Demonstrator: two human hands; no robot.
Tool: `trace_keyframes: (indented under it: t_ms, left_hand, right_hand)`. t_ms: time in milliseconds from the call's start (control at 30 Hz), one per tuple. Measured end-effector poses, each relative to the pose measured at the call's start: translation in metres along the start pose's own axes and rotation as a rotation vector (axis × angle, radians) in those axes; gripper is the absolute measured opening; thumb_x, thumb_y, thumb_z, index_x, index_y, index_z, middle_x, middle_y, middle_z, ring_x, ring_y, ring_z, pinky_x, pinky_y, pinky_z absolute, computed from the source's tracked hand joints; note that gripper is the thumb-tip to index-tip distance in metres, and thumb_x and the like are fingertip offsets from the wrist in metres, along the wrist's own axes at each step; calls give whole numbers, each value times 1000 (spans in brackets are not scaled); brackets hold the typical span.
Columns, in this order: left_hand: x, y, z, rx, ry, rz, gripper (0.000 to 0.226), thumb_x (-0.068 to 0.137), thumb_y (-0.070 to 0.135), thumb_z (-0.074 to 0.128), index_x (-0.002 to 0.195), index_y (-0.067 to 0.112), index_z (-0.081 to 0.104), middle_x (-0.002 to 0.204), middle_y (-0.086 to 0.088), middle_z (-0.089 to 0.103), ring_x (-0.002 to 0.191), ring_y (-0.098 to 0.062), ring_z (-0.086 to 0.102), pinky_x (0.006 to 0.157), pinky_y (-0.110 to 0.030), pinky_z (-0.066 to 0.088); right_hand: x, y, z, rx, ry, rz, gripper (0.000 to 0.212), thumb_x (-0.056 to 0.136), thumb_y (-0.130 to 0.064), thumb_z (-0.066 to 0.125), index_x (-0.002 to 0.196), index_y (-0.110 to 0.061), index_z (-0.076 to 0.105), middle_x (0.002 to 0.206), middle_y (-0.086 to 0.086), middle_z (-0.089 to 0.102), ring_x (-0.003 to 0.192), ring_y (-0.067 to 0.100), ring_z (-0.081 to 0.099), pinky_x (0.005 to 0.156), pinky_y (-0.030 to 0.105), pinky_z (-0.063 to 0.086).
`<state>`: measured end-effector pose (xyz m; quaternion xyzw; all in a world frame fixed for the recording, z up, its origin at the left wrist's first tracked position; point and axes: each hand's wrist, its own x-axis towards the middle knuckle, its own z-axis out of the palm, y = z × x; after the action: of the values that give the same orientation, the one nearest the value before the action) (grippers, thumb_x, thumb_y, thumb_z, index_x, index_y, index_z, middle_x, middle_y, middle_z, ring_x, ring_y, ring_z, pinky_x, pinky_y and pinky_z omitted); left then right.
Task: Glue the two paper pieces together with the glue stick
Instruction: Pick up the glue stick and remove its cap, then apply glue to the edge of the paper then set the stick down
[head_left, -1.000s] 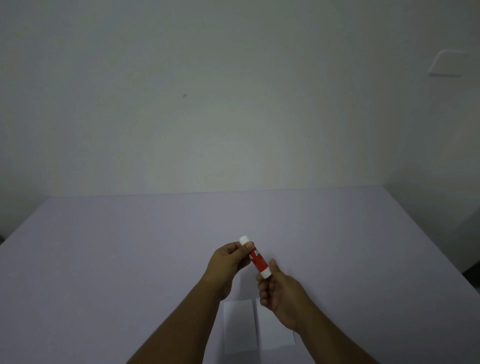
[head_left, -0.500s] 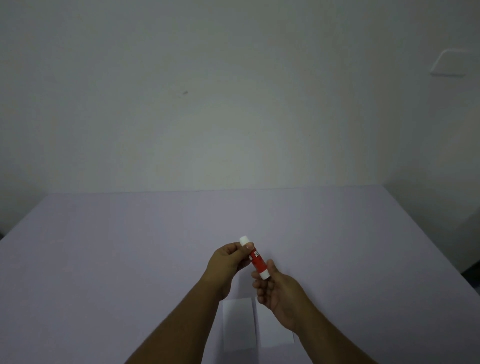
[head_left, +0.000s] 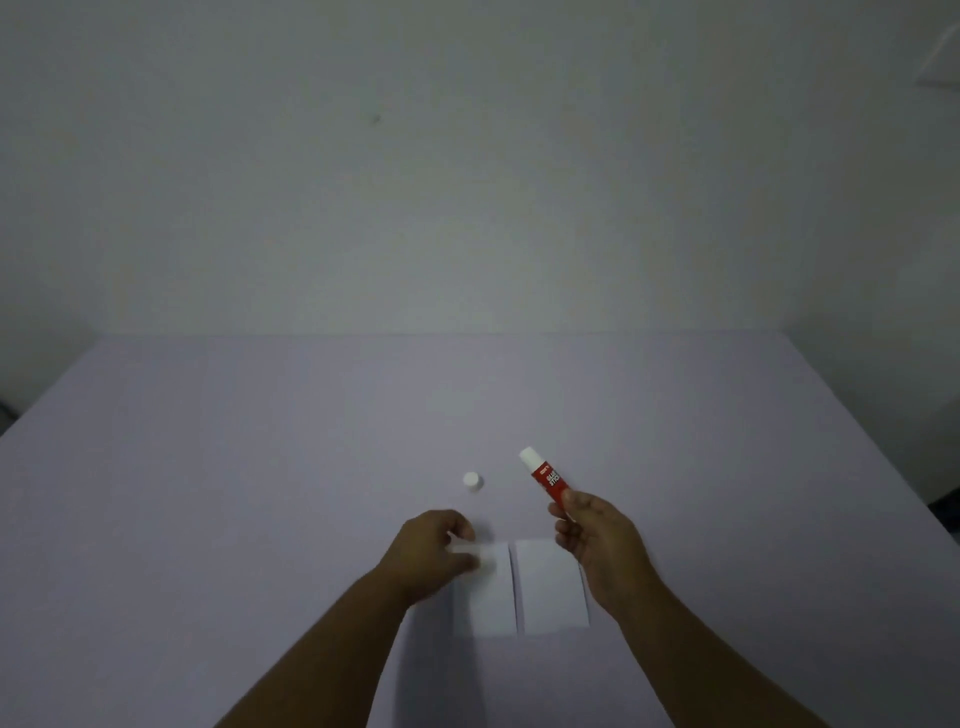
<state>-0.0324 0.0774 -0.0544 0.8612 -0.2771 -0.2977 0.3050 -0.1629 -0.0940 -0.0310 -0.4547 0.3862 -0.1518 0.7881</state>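
Observation:
My right hand (head_left: 597, 540) holds the red glue stick (head_left: 545, 475) by its lower end, tilted up and to the left, with its white tip uncovered. The small white cap (head_left: 472, 480) stands alone on the table, left of the stick. Two white paper pieces lie side by side near the table's front: the left piece (head_left: 491, 603) and the right piece (head_left: 553, 587). My left hand (head_left: 428, 553) pinches the left piece's top left corner, which curls up over my fingers. The right hand hovers above the right piece's upper right corner.
The pale lilac table (head_left: 260, 493) reaches back to a plain white wall (head_left: 467, 208). Its right edge runs diagonally at the far right. Only the papers, the cap and my hands are on it.
The cap has come off the glue stick and now stands on the table. My left hand dropped to the left paper's corner. My right hand moved right with the uncapped stick.

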Motion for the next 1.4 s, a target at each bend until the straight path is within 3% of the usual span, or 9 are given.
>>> trace_keyframes:
  t_ms: [100, 167, 300, 433, 567, 700, 1033, 1233, 1400]
  left_hand:
    - [-6, -27, 16, 245, -82, 92, 60, 71, 44, 75, 125, 29, 54, 130, 9, 51, 119, -17, 42, 101, -29, 36]
    - [-7, -37, 24, 344, -111, 93, 74, 69, 52, 71, 135, 33, 44, 143, 12, 42, 126, -19, 34, 105, -32, 32]
    - [-4, -50, 35, 532, -116, 112, 86, 66, 59, 64, 142, 37, 32, 150, 13, 33, 130, -21, 29, 105, -36, 34]
    - [-3, -58, 39, 555, -93, 131, 90, 62, 64, 61, 142, 36, 31, 150, 13, 34, 129, -21, 31, 104, -36, 36]
    - [0, -59, 38, 556, -79, 148, 93, 59, 66, 61, 142, 34, 31, 148, 14, 37, 126, -20, 35, 103, -35, 37]
    - [0, -61, 40, 529, -79, 137, 95, 59, 67, 61, 143, 33, 30, 149, 13, 37, 128, -19, 34, 104, -36, 35]
    - [-1, -62, 38, 504, -76, 134, 96, 58, 68, 62, 142, 34, 30, 149, 15, 36, 128, -19, 33, 104, -35, 35]
    - [-1, -58, 36, 480, -80, 121, 96, 58, 65, 64, 142, 34, 30, 149, 14, 36, 130, -19, 32, 105, -34, 34]
    - [-1, -56, 36, 494, -83, 120, 95, 58, 65, 64, 141, 34, 30, 148, 15, 37, 128, -20, 33, 102, -35, 37]
  right_hand:
    - [-3, 8, -6, -122, -21, -44, 12, 88, -12, 58, 96, -6, 64, 85, 12, 64, 71, 19, 55, 66, 30, 51]
    - [-5, 14, -8, -217, -49, -69, 17, 88, -11, 59, 103, -5, 64, 85, 12, 64, 72, 20, 55, 68, 31, 52]
    - [-6, 24, -11, -386, -68, -92, 11, 85, -12, 62, 94, -17, 66, 85, 9, 64, 74, 18, 56, 70, 32, 54]
    - [-4, 35, -8, -612, -91, -131, 5, 85, -23, 62, 89, -26, 63, 86, 8, 68, 70, 14, 60, 65, 30, 55]
    - [-1, 46, -1, -978, -196, -211, 7, 84, -29, 61, 91, -30, 60, 86, 4, 68, 72, 14, 61, 67, 27, 52]
    - [-1, 57, 5, -1218, -339, -299, 14, 85, -34, 56, 99, -31, 56, 99, -1, 68, 87, 12, 61, 78, 25, 51]
    - [17, 53, 18, -1316, -256, -513, 17, 88, -30, 52, 103, -22, 55, 93, 5, 66, 81, 16, 58, 72, 30, 50]
    - [3, 54, 26, -1439, -440, -542, 23, 84, -36, 52, 100, -20, 57, 94, 6, 67, 86, 20, 60, 72, 33, 48]
    - [21, 35, 40, -1453, -328, -567, 20, 89, -30, 49, 97, -13, 57, 88, 10, 66, 81, 25, 59, 67, 36, 47]
